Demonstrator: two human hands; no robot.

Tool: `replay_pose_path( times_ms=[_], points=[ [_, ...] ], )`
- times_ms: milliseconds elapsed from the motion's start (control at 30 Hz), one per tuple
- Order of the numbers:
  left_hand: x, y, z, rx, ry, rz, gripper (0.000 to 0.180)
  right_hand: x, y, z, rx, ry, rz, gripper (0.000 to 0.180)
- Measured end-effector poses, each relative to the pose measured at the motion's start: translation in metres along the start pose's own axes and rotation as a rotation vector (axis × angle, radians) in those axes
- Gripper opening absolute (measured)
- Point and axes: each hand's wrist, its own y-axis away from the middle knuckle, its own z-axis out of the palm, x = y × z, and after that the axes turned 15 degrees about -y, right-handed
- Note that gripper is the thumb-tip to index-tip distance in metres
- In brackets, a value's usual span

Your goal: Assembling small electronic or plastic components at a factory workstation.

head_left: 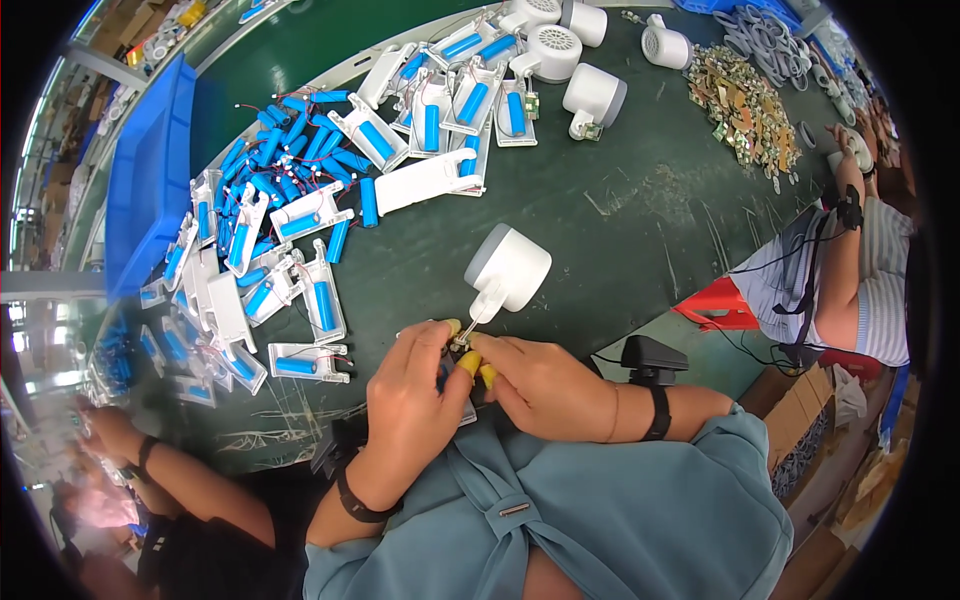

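Observation:
Both of my hands are closed together near the table's front edge, with yellow covers on some fingertips. My left hand (405,390) and my right hand (550,385) pinch a small circuit board (460,343) between them. Thin wires run from it to the neck of a white fan head (515,265) with a grey rim, lying on its side just beyond my fingers. Below the board, a blue and white part shows between my hands, mostly hidden by my fingers.
White handle shells with blue batteries (322,305) and a heap of loose blue batteries (290,150) spread over the left. More fan heads (594,95) stand at the back. Small boards (745,110) and grey rings (765,45) lie far right. A blue bin (150,180) and co-workers flank the table.

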Motion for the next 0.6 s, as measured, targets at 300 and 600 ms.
replay_pose_path(
  times_ms=[300,600],
  points=[
    [-0.003,-0.002,0.004,0.096,-0.062,0.058,0.028,-0.035,-0.034,-0.049,0.284,0.324,-0.098,0.053],
    [-0.011,0.000,-0.003,0.081,-0.162,0.167,0.037,-0.009,-0.041,-0.064,0.043,0.083,0.165,0.069]
  ],
)
